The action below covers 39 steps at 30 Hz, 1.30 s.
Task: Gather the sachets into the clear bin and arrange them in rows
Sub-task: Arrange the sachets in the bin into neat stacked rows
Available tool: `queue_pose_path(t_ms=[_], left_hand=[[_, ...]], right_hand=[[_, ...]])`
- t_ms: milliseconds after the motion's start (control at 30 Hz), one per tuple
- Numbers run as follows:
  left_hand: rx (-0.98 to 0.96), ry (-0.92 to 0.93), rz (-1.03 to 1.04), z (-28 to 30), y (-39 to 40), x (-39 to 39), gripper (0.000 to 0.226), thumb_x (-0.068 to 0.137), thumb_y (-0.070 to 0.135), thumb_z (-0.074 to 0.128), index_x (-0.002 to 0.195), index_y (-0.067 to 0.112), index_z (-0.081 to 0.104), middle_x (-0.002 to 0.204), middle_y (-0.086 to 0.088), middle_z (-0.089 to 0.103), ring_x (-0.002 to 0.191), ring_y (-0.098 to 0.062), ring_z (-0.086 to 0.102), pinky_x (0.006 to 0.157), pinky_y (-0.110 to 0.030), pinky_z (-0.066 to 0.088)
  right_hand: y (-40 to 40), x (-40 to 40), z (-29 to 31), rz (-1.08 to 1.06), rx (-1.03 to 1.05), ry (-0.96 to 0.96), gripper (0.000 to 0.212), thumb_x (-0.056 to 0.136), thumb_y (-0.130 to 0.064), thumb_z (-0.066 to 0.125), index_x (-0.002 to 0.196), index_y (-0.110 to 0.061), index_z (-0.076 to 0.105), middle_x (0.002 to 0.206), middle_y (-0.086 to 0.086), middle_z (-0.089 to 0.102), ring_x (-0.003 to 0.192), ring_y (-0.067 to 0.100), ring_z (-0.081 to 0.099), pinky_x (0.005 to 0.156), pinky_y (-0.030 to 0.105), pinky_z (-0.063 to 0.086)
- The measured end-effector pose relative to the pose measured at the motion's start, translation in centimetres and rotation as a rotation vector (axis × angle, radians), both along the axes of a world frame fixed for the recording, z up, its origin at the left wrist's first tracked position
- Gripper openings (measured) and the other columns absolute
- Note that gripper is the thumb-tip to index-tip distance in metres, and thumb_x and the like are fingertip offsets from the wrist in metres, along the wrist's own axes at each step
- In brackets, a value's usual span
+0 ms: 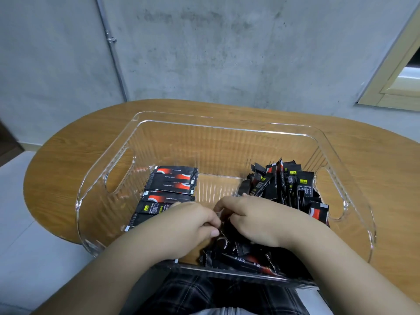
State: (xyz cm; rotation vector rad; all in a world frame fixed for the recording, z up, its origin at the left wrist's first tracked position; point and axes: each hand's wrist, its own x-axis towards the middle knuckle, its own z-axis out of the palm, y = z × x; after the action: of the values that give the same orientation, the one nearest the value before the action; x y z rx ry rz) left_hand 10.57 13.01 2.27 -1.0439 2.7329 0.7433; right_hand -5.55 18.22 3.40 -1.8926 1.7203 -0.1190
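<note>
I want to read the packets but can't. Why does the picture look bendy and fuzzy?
Head view: the wide lens bows the table edge and the clear bin rim; white glare streaks run along that rim; the left hand and right hand look slightly blurred; print on the sachets is mostly too small to read.

One clear bin [227,128] sits on one wooden table [68,160]. Two hands are in it, a left hand [191,226] and a right hand [254,219]. At the left lie about seven flat sachets [172,180]; the loose heap [284,185] on the right is too jumbled to count.
</note>
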Motion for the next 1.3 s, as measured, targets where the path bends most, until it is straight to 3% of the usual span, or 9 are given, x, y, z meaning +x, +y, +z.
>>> queue_pose_path(t_ms=[67,233,367,500,667,800,967,1200,1300], left_hand=[[0.025,0.028,0.023,0.0,0.1,-0.6,0.026,0.097,0.036,0.045,0.119,0.035,0.059,0.104,0.013,0.059,0.105,-0.009,0.05,0.084,-0.023,0.035],[0.091,-0.002,0.087,-0.1,-0.3,-1.5,0.033,0.101,0.022,0.036,0.129,0.031,0.051,0.122,0.004,0.058,0.107,-0.012,0.055,0.091,-0.027,0.044],[0.176,0.027,0.165,-0.4,-0.8,-2.6,0.035,0.097,0.011,0.031,0.112,0.026,0.059,0.103,-0.001,0.063,0.087,-0.016,0.059,0.078,-0.032,0.048],[0.283,0.071,0.228,-0.5,-1.3,-3.4,0.032,0.087,0.006,0.033,0.1,0.014,0.06,0.085,-0.011,0.061,0.055,-0.017,0.043,0.055,-0.027,0.033],[0.401,0.095,0.254,0.2,-0.9,-3.7,0.015,0.089,0.02,0.046,0.088,0.012,0.058,0.077,-0.003,0.06,0.051,-0.01,0.043,0.052,-0.024,0.032],[0.296,0.136,0.248,-0.1,-0.5,-4.6,0.033,0.093,0.031,0.049,0.064,0.017,0.043,0.054,0.0,0.041,0.041,-0.011,0.031,0.042,-0.025,0.025],[0.308,0.174,0.315,-0.9,-0.8,-5.2,0.02,0.092,0.029,0.05,0.083,0.013,0.059,0.063,-0.001,0.049,0.061,-0.022,0.052,0.073,-0.043,0.052],[0.395,0.241,0.356,-1.4,-0.7,-5.6,0.02,0.087,0.031,0.058,0.096,0.013,0.063,0.063,0.003,0.05,0.062,-0.019,0.049,0.076,-0.043,0.054],[0.432,0.304,0.395,-1.8,-0.8,-5.6,0.015,0.087,0.027,0.06,0.091,0.013,0.063,0.063,0.003,0.049,0.059,-0.019,0.047,0.067,-0.034,0.047]], right_hand=[[0.3,-0.2,0.2,-0.032,-0.044,-0.022,0.044,0.089,-0.005,0.034,0.127,-0.023,0.047,0.118,0.0,0.061,0.108,0.019,0.055,0.096,0.031,0.043],[0.4,-0.6,-0.1,-0.053,-0.172,-0.014,0.054,0.085,0.004,0.035,0.13,-0.023,0.04,0.123,-0.002,0.06,0.106,0.018,0.056,0.091,0.032,0.045],[0.6,-0.7,-0.2,-0.087,-0.211,-0.035,0.055,0.085,0.005,0.033,0.132,-0.022,0.037,0.124,-0.002,0.058,0.108,0.018,0.054,0.093,0.032,0.043],[0.5,-0.7,-0.5,-0.126,-0.238,-0.058,0.053,0.085,0.003,0.032,0.132,-0.02,0.036,0.126,-0.001,0.055,0.11,0.017,0.053,0.095,0.033,0.043],[0.5,-0.7,-0.6,-0.152,-0.27,-0.066,0.049,0.087,0.0,0.034,0.131,-0.019,0.034,0.13,0.0,0.05,0.109,0.013,0.05,0.094,0.028,0.042],[0.3,-0.7,-0.7,-0.187,-0.316,-0.063,0.044,0.089,-0.002,0.039,0.13,-0.018,0.035,0.131,-0.001,0.049,0.101,0.008,0.045,0.087,0.021,0.039],[0.6,-0.9,-0.6,-0.183,-0.338,-0.022,0.045,0.089,0.0,0.036,0.13,-0.018,0.034,0.134,-0.001,0.047,0.111,0.012,0.048,0.083,0.02,0.036],[0.8,-0.9,-0.2,-0.184,-0.368,0.108,0.04,0.091,-0.005,0.039,0.129,-0.017,0.036,0.132,0.0,0.05,0.114,0.018,0.049,0.09,0.029,0.041],[0.9,-0.9,0.0,-0.185,-0.387,0.137,0.041,0.091,-0.004,0.039,0.13,-0.016,0.036,0.129,0.0,0.052,0.113,0.018,0.049,0.096,0.024,0.031]])
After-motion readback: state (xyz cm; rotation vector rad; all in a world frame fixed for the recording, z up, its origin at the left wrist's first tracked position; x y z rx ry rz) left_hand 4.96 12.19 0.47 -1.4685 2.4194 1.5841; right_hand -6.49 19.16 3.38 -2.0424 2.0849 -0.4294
